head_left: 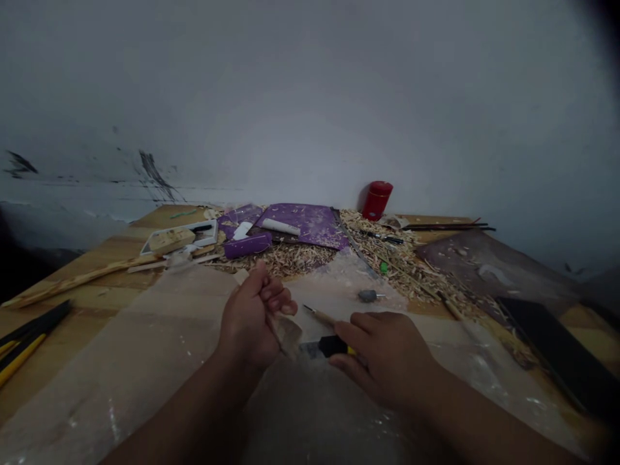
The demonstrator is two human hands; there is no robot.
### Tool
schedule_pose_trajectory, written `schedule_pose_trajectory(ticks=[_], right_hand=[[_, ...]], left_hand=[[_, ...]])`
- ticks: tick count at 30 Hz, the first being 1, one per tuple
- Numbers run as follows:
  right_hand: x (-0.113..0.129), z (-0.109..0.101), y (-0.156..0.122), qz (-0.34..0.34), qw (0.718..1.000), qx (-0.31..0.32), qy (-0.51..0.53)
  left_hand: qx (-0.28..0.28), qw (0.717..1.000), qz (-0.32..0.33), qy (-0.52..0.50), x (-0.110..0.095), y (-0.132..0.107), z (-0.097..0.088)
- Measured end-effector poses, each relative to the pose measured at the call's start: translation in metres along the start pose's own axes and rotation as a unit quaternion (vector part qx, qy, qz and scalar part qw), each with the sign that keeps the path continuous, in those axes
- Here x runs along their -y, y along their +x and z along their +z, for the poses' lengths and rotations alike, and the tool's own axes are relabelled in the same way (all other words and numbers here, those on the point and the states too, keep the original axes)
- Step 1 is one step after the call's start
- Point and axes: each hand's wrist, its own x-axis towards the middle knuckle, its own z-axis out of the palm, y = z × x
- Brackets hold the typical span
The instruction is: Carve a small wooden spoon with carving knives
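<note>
My left hand [254, 316] is closed around a pale piece of carved wood [287, 332]; one end sticks out above the fist, the wider end below the fingers. My right hand [382, 355] grips a utility knife with a black and yellow handle [332, 347], its blade tip touching the wood's lower end. Both hands hover over a sheet of clear plastic [145, 349] spread on the wooden table [111, 248]. A thin awl-like tool [320, 314] lies just beyond the knife.
Wood shavings [387, 255] cover the table's back right. A red can [376, 199], purple mat [310, 223], white tray with a wood block [177, 239], long stick [72, 281], small grey bit [368, 296], dark boards [557, 349] at right, yellow-black tools [24, 336] at left.
</note>
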Motion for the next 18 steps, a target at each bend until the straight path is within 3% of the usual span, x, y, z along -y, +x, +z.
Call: schedule_pose_trajectory(ticks=[11,15,18], right_hand=[[0.001,-0.001,0.001,-0.027,0.999,-0.023,-0.031],[-0.009,0.003,0.001,-0.034,0.996,-0.066,-0.048],[-0.024,0.004,0.000,0.001,0.994,-0.089,-0.058]], left_hand=[[0.017,0.999,-0.014,0.027,0.002,-0.004,0.003],[0.019,0.998,-0.050,0.017,0.002,-0.005,0.003],[0.023,0.998,-0.066,0.005,0.000,-0.006,0.002]])
